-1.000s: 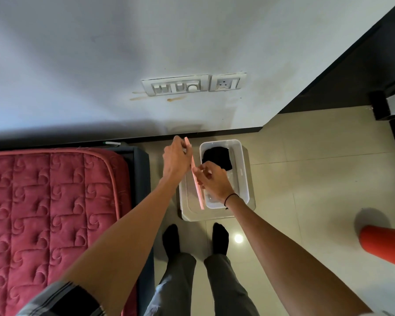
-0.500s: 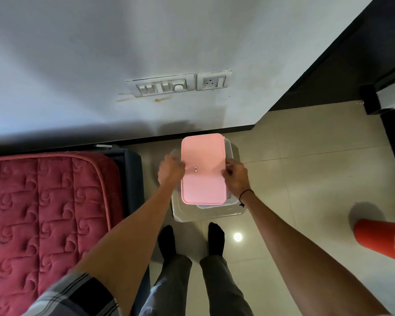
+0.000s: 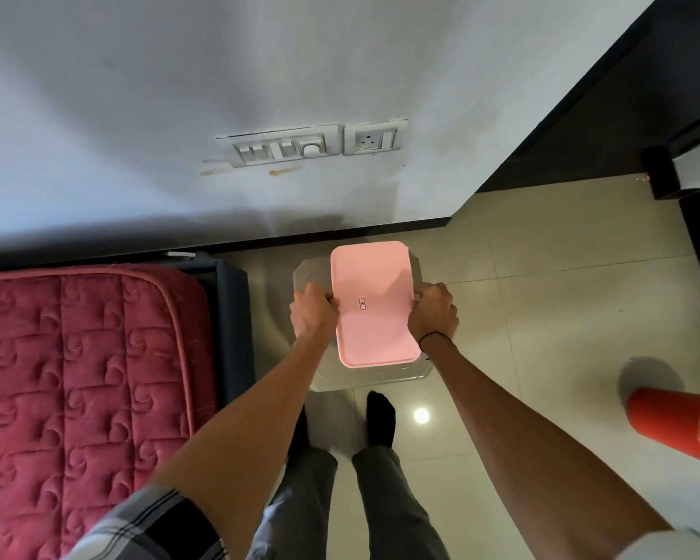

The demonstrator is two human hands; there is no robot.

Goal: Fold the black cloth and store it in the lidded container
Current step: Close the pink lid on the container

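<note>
A pink rectangular lid [image 3: 374,303] lies flat over the container and hides it and the black cloth inside. The container rests on a pale grey stool [image 3: 306,274] near the wall. My left hand [image 3: 314,311] grips the lid's left edge with curled fingers. My right hand [image 3: 435,313], with a black band at the wrist, grips the lid's right edge the same way.
A red quilted mattress [image 3: 77,377] on a dark frame lies at the left, close beside the stool. A switch panel and socket [image 3: 312,145] sit on the white wall behind. An orange-red object [image 3: 671,422] stands on the tiled floor at the right. My feet are just below the stool.
The pink lid went from upright on edge beside the uncovered container to flat on top of it, covering the black cloth. Both hands now press at its two sides.
</note>
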